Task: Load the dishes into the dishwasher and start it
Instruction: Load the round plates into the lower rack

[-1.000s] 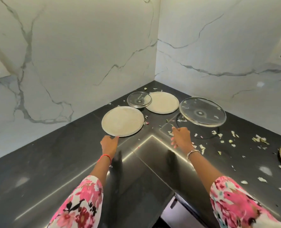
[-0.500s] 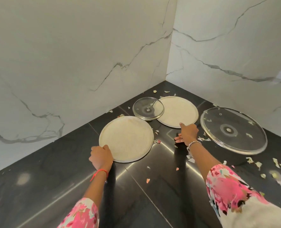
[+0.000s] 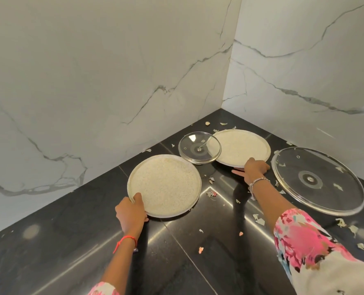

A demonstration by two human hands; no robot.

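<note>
Both my hands hold pale, grainy plates in a kitchen corner.
My left hand point(image 3: 131, 211) pinches the near plate point(image 3: 166, 184), thumb over its rim. My right hand point(image 3: 255, 169) grips the far plate point(image 3: 242, 145), fingertips hidden beneath. Around them lie the glossy black counter point(image 3: 70, 252), scraps point(image 3: 259, 221), two glass lids point(image 3: 317, 180) and white marble walls point(image 3: 113, 71).

I see two round, grainy cream plates lying flat: near plate point(image 3: 166, 186) left, far plate point(image 3: 240, 145) towards the corner. A small glass lid point(image 3: 198, 149) overlaps its left rim; a large glass lid point(image 3: 317, 179) lies flat at right.
</note>
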